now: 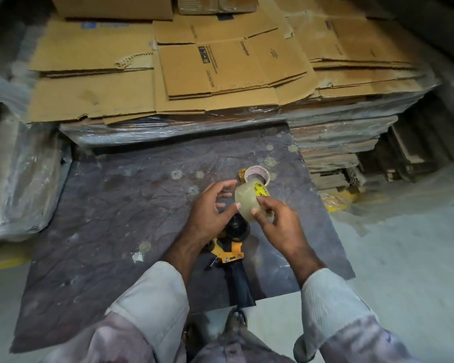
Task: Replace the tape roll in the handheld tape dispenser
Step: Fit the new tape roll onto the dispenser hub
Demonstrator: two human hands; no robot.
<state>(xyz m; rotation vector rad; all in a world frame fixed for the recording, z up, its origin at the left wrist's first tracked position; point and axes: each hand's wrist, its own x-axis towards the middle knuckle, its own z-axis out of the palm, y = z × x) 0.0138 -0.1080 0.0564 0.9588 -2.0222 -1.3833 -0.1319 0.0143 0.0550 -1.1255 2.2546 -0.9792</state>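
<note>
A full roll of clear tape [247, 199] with a yellow printed core is held in the air between both hands. My right hand [277, 222] grips its near side with thumb and fingers. My left hand [209, 212] touches its left side with the thumb, the other fingers spread apart. Directly below lies the yellow-and-black handheld tape dispenser [231, 246] on a dark board [116, 205], its black hub bare and its dark handle pointing toward me. Another tape roll [257, 174] with a pale core lies on the board just beyond my hands.
Flattened cardboard boxes [220, 69] are stacked on plastic-wrapped pallets beyond the board. Wrapped bundles [21, 184] stand at the left. Wooden pallet ends [351, 163] and a yellow scrap [336, 201] lie at the right. Grey floor [404, 258] spreads to the right.
</note>
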